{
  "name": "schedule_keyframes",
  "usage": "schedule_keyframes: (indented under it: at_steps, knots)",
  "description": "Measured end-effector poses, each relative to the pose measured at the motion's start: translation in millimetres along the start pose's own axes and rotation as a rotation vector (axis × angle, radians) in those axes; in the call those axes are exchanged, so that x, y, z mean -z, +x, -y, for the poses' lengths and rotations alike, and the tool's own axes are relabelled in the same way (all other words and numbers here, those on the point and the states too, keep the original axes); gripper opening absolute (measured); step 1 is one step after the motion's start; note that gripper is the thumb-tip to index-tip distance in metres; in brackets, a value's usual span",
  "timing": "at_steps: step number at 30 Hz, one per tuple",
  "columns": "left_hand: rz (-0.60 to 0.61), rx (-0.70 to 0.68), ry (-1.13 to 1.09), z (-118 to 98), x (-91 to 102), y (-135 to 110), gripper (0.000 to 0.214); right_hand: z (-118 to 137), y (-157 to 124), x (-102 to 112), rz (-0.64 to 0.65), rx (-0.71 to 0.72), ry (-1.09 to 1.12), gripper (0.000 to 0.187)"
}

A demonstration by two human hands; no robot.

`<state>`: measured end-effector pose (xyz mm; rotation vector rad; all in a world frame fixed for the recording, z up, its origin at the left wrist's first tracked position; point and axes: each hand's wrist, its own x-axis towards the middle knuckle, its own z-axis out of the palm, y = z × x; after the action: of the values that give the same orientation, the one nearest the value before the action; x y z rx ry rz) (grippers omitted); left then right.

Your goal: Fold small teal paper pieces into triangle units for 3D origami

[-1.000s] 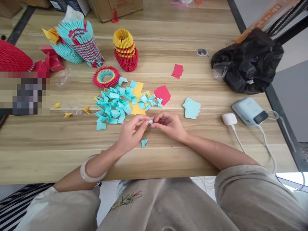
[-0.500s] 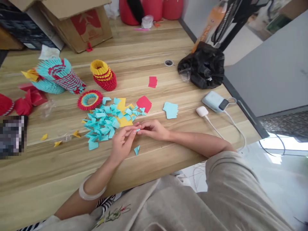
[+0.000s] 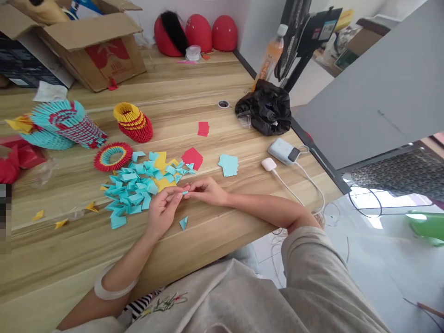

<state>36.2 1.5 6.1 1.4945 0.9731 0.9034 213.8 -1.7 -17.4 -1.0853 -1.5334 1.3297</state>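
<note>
Between my fingertips is a small piece of light-blue paper (image 3: 185,192), mostly covered by the fingers. My left hand (image 3: 163,208) pinches it from the left, and my right hand (image 3: 208,190) pinches it from the right. A folded blue paper triangle (image 3: 183,223) lies on the table just below my hands. To the left spreads a pile of folded light-blue paper pieces (image 3: 133,185), partly over yellow paper sheets (image 3: 160,161). Beyond my hands are red paper sheets (image 3: 193,158), and a stack of light-blue paper (image 3: 228,165) lies to the right.
Paper-folded vases (image 3: 133,122) and a red-and-blue paper ring (image 3: 113,156) stand at the left on the wooden table. A cardboard box (image 3: 93,51) is behind. At the right are a black plastic bag (image 3: 268,108), a power bank (image 3: 282,151) and white cables.
My view has shifted, so the table's things appear farther left. Both hands keep pinching the small blue paper piece at nearly the same place over the table.
</note>
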Motion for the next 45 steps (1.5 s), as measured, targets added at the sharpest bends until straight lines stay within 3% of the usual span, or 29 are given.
schedule_keyframes:
  at_steps: [8, 15, 17, 20, 23, 27, 35, 40, 45]
  knots:
    - [-0.058, -0.06, 0.112, 4.5, -2.5, -4.9, 0.036, -5.4, -4.6, -5.4, -0.041, 0.034, -0.035, 0.054]
    - [-0.167, -0.17, 0.33, 0.2, -6.3, -11.2, 0.027, -7.3, 0.3, -1.7, -0.215, 0.067, -0.048, 0.058]
    - [-0.1, -0.233, 0.493, -5.6, -7.5, -15.7, 0.022, -10.1, 3.6, -0.6, -0.247, 0.066, -0.046, 0.057]
    - [0.139, -0.248, 0.821, -14.8, -7.6, -24.7, 0.024, -15.3, 7.9, -0.2, -0.261, 0.055, -0.046, 0.055]
    - [0.367, -0.131, 1.128, -22.2, -5.7, -34.2, 0.039, -18.6, 10.7, -0.4, -0.275, 0.036, -0.045, 0.054]
    - [0.479, 0.018, 1.354, -28.1, -2.8, -42.5, 0.044, -16.3, 11.0, -0.4, -0.283, 0.014, -0.048, 0.055]
    - [0.535, -0.106, 1.344, -15.9, 10.6, -39.4, 0.029, -9.2, 7.8, -6.9, -0.316, 0.014, -0.09, 0.054]
    - [0.566, -0.198, 1.224, 0.0, 26.3, -34.0, 0.024, -5.8, 5.3, -15.2, -0.349, 0.002, -0.158, 0.044]
    - [0.574, -0.266, 1.101, 8.2, 32.6, -30.3, 0.023, -5.7, 3.3, -11.8, -0.333, -0.011, -0.161, 0.047]
